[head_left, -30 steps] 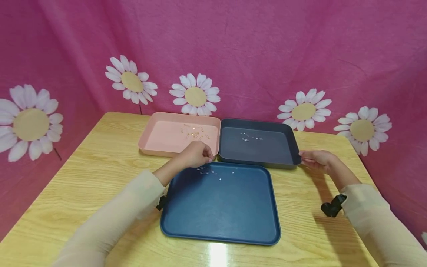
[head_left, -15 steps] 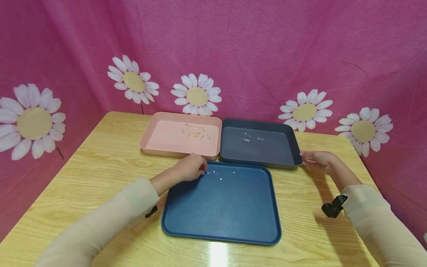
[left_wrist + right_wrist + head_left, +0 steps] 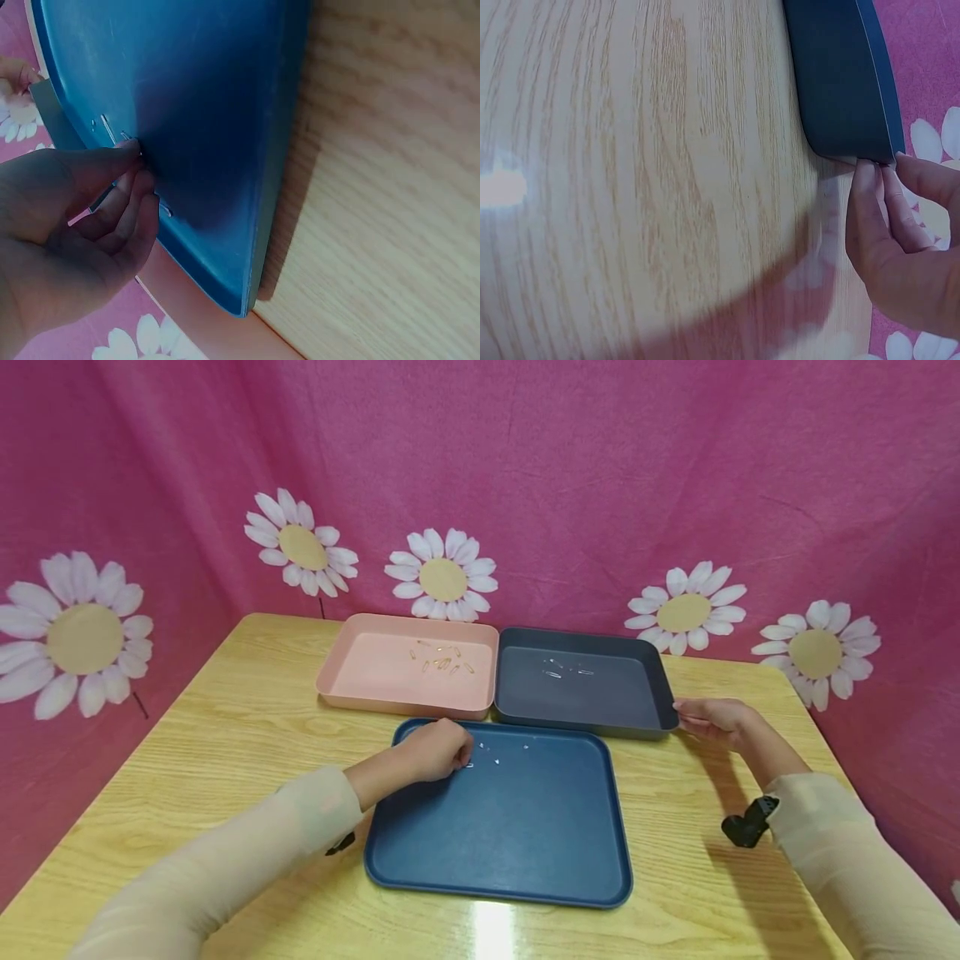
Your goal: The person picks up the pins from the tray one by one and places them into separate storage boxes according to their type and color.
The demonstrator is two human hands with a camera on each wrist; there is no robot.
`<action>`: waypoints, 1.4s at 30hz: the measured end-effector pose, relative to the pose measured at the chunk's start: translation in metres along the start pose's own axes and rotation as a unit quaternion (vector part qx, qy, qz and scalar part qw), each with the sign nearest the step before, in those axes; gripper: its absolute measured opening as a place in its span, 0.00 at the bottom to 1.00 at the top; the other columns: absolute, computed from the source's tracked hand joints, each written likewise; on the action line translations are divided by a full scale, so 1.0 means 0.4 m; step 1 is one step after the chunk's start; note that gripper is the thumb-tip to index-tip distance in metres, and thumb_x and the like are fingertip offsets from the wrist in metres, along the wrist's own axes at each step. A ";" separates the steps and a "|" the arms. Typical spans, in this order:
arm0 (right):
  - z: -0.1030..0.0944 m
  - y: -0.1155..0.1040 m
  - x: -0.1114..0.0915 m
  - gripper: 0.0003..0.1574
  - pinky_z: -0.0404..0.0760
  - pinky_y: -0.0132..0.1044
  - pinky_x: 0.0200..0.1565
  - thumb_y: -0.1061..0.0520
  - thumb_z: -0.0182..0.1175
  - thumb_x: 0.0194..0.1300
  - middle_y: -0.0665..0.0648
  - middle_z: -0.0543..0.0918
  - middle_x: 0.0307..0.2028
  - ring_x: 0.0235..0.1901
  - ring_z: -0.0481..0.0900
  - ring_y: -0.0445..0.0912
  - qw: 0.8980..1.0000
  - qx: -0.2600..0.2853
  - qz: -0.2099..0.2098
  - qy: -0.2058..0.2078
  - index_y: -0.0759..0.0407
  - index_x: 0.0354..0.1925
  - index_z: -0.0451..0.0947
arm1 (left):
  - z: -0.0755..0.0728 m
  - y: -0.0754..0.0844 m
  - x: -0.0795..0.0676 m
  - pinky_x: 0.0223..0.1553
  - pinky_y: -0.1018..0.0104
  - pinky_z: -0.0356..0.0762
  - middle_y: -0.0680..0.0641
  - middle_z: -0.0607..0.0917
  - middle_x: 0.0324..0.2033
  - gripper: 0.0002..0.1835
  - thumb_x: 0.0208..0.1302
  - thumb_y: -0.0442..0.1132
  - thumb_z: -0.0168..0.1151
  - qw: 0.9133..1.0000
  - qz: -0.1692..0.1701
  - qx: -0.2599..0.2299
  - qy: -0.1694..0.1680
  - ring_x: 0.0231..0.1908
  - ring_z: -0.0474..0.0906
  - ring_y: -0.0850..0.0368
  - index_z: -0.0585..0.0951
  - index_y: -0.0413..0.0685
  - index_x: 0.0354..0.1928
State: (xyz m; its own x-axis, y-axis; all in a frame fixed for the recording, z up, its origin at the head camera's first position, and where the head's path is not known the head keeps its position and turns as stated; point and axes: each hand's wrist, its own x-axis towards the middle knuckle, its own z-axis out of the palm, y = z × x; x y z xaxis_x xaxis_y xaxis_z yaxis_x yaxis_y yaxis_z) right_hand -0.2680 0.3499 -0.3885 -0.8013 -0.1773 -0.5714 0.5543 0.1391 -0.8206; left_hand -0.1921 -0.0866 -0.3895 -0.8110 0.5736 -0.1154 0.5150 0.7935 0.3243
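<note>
My left hand is low over the far left part of the blue tray. Its thumb and fingertips come together on a thin wire piece, seemingly a paper clip, partly hidden by the fingers. In the left wrist view another thin clip lies under the curled fingers, and a straight-looking one lies beyond the thumb. My right hand holds the near right corner of the dark grey tray, thumb against the rim and fingers below it in the right wrist view.
Behind the blue tray stands the pink tray with several gold clips. The grey tray beside it bears several silver clips. Tiny shiny bits dot the blue tray. A pink flowered cloth hangs behind the wooden table.
My left hand has come down from the blue tray's far rim onto its surface, then slightly nearer, the clip at its fingertips shifting too. The right hand stays at the grey tray's corner.
</note>
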 end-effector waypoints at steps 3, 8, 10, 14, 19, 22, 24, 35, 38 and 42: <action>-0.002 -0.001 0.001 0.22 0.83 0.25 0.40 0.60 0.52 0.70 0.41 0.84 0.27 0.32 0.82 0.32 1.000 -0.008 -0.006 0.001 0.43 0.23 0.83 | 0.000 0.002 -0.005 0.25 0.72 0.68 0.51 0.80 0.21 0.10 0.59 0.26 0.60 1.000 -0.001 -0.003 -0.001 0.24 0.71 0.61 0.81 0.46 0.24; -0.001 0.000 0.000 0.23 0.83 0.23 0.39 0.60 0.51 0.71 0.40 0.84 0.27 0.32 0.82 0.31 1.000 -0.017 -0.013 -0.003 0.42 0.23 0.83 | 0.000 -0.004 -0.004 0.26 0.72 0.68 0.52 0.78 0.21 0.09 0.59 0.29 0.63 0.999 -0.025 -0.022 0.000 0.24 0.71 0.61 0.79 0.47 0.23; 0.000 0.002 -0.002 0.22 0.83 0.24 0.39 0.60 0.51 0.71 0.40 0.84 0.27 0.32 0.81 0.31 1.000 -0.015 -0.015 -0.006 0.43 0.23 0.83 | 0.001 -0.006 -0.002 0.26 0.72 0.67 0.52 0.78 0.21 0.09 0.58 0.30 0.65 0.999 -0.041 -0.032 0.001 0.24 0.71 0.61 0.79 0.48 0.23; 0.002 0.007 -0.003 0.21 0.83 0.24 0.40 0.61 0.52 0.70 0.41 0.84 0.28 0.32 0.81 0.32 1.000 -0.010 -0.020 -0.011 0.44 0.23 0.82 | 0.002 -0.008 0.000 0.24 0.74 0.65 0.52 0.77 0.20 0.09 0.57 0.30 0.66 0.997 -0.063 -0.045 -0.004 0.23 0.70 0.61 0.78 0.48 0.23; 0.002 0.011 0.000 0.21 0.83 0.24 0.40 0.61 0.53 0.70 0.41 0.84 0.28 0.33 0.81 0.32 1.000 -0.003 -0.023 -0.012 0.45 0.24 0.83 | -0.001 0.003 -0.001 0.23 0.74 0.62 0.54 0.74 0.18 0.12 0.59 0.30 0.63 0.997 -0.065 -0.044 -0.023 0.22 0.69 0.61 0.78 0.47 0.20; 0.001 0.010 0.000 0.21 0.83 0.24 0.40 0.61 0.53 0.69 0.41 0.84 0.28 0.33 0.81 0.32 1.000 -0.001 -0.022 -0.012 0.45 0.24 0.83 | -0.003 0.012 -0.004 0.22 0.74 0.61 0.54 0.71 0.16 0.13 0.61 0.29 0.60 0.998 -0.046 -0.037 -0.036 0.21 0.67 0.61 0.76 0.47 0.18; 0.002 0.008 -0.003 0.20 0.83 0.24 0.40 0.61 0.53 0.69 0.41 0.84 0.28 0.32 0.82 0.32 1.000 -0.001 -0.020 -0.009 0.45 0.23 0.83 | -0.003 0.017 -0.006 0.23 0.74 0.60 0.54 0.70 0.17 0.13 0.62 0.29 0.58 0.998 -0.029 -0.039 -0.050 0.21 0.66 0.61 0.74 0.46 0.19; -0.003 0.004 0.000 0.21 0.83 0.25 0.41 0.61 0.52 0.70 0.41 0.84 0.28 0.32 0.82 0.33 1.000 0.003 -0.009 -0.010 0.44 0.24 0.83 | -0.001 0.010 0.011 0.29 0.78 0.70 0.51 0.81 0.26 0.06 0.63 0.31 0.56 0.965 0.028 -0.221 -0.135 0.25 0.71 0.66 0.82 0.43 0.34; -0.011 0.008 0.007 0.16 0.84 0.25 0.40 0.59 0.57 0.68 0.41 0.84 0.29 0.33 0.82 0.33 1.000 -0.004 -0.017 -0.012 0.45 0.25 0.83 | -0.009 0.013 0.021 0.29 0.78 0.71 0.49 0.84 0.27 0.06 0.63 0.32 0.57 0.963 0.028 -0.239 -0.119 0.26 0.72 0.66 0.84 0.42 0.36; -0.030 0.020 0.025 0.07 0.84 0.26 0.40 0.56 0.63 0.64 0.43 0.85 0.29 0.33 0.83 0.34 0.999 0.002 -0.034 -0.032 0.50 0.28 0.84 | -0.020 0.023 0.035 0.30 0.78 0.73 0.46 0.86 0.29 0.07 0.63 0.33 0.60 0.965 0.034 -0.241 -0.100 0.26 0.73 0.67 0.85 0.42 0.38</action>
State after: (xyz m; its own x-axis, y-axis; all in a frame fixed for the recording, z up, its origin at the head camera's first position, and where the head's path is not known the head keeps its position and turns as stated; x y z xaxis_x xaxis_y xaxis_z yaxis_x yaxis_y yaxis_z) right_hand -0.2741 0.3609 -0.4006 -0.8211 -0.2482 -0.5140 0.5002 0.1211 -0.8574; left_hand -0.2010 -0.0730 -0.3807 -0.6855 0.6865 -0.2427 0.3366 0.5943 0.7304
